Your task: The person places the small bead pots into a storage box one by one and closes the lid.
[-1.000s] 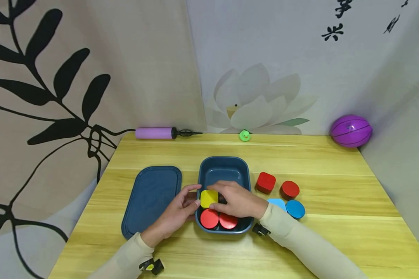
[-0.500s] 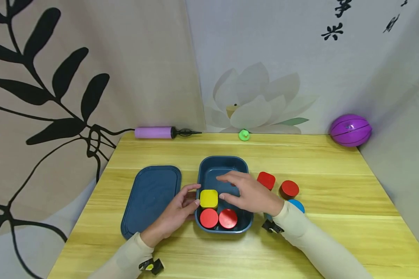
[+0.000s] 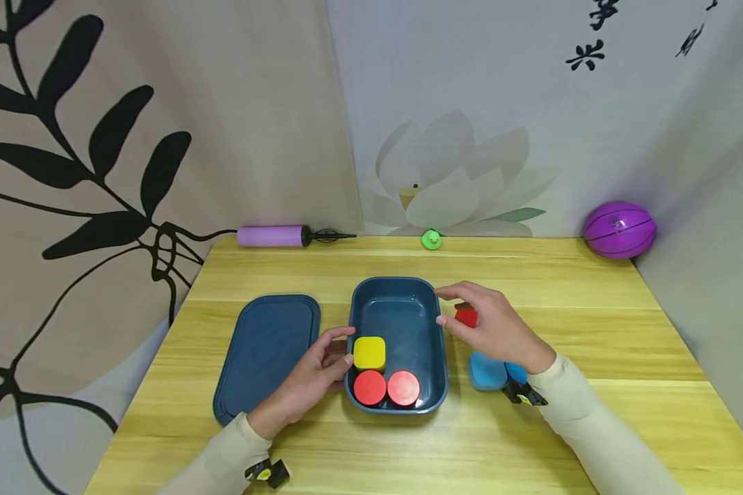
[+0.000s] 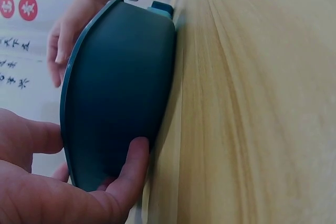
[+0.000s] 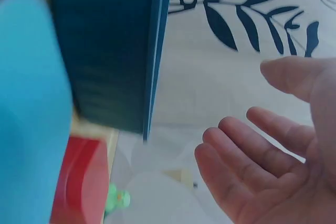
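A dark blue open box (image 3: 415, 323) stands mid-table. Inside, along its left and near side, lie a yellow rounded-square block (image 3: 369, 353) and two red round blocks (image 3: 370, 388). My left hand (image 3: 316, 371) rests against the box's left side; the left wrist view has its fingertips touching the rim and outer wall. To the right of the box, my right hand (image 3: 495, 324) holds nothing, its thumb and fingers spread apart. Partly under that hand shows a red rounded-square block (image 3: 466, 317). A light blue rounded-square block (image 3: 486, 372) lies nearer me, beside a blue round block (image 3: 516, 372).
A dark blue lid (image 3: 266, 357) lies flat left of the box. Along the table's back edge are a purple hand pump (image 3: 271, 236), a small green duck (image 3: 431, 239) and a purple ball (image 3: 619, 230). Fabric walls enclose the table.
My right hand has let go of the yellow block, left it in the box, and moved right, out over the red square block. My left hand has stayed at the box's left side.
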The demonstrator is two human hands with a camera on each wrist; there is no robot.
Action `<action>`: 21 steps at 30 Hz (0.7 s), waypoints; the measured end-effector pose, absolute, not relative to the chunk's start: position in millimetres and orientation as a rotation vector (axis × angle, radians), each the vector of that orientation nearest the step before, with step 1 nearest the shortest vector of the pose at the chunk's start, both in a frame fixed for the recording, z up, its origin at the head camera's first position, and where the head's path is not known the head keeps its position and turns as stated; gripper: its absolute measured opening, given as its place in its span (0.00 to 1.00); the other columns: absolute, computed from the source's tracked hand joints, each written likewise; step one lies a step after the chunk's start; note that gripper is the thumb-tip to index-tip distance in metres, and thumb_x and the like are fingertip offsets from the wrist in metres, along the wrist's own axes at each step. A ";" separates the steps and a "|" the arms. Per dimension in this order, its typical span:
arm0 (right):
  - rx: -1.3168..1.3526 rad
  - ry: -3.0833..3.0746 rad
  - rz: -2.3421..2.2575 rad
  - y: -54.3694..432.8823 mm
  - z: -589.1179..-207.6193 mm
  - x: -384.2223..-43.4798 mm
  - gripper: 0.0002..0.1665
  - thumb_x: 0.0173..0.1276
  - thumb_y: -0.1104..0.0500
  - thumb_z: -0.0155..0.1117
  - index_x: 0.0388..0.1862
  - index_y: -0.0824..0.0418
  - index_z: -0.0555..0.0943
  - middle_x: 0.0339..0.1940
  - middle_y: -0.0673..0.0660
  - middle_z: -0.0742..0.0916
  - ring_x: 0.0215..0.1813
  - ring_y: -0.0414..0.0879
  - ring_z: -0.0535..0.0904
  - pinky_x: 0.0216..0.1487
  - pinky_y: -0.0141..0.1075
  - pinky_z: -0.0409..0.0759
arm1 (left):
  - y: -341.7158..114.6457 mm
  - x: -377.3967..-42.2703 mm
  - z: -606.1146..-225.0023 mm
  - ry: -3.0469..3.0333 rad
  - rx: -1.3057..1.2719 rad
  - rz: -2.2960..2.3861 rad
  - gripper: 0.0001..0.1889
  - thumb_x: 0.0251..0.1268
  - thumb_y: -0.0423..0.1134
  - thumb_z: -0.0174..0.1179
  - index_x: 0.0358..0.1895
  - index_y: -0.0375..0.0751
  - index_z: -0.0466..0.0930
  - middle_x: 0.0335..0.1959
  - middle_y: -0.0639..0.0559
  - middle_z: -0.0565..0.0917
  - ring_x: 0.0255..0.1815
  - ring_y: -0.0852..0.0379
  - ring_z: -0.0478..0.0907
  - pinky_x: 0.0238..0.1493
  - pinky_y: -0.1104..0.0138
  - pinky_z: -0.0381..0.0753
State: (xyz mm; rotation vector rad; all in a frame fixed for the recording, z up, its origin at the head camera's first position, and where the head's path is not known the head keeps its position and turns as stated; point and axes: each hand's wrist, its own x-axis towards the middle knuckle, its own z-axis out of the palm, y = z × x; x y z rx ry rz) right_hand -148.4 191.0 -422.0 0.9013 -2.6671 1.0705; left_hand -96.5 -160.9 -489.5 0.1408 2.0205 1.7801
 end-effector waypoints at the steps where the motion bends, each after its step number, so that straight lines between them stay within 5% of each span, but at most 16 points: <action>1: 0.875 -2.667 1.077 196.3 -422.0 -148.7 0.25 0.72 0.55 0.75 0.65 0.58 0.83 0.62 0.53 0.88 0.57 0.48 0.88 0.55 0.47 0.89 | -160.9 -96.7 -489.6 2.020 0.142 1.780 0.29 0.83 0.40 0.57 0.81 0.51 0.61 0.74 0.34 0.70 0.61 0.46 0.78 0.54 0.55 0.87; 21: 0.554 -2.867 1.019 283.7 -459.0 -139.2 0.24 0.74 0.54 0.73 0.66 0.59 0.83 0.63 0.59 0.87 0.64 0.59 0.83 0.61 0.60 0.83 | -162.3 -95.6 -489.6 1.999 0.159 1.792 0.29 0.84 0.40 0.56 0.82 0.49 0.59 0.74 0.33 0.69 0.60 0.46 0.78 0.53 0.55 0.87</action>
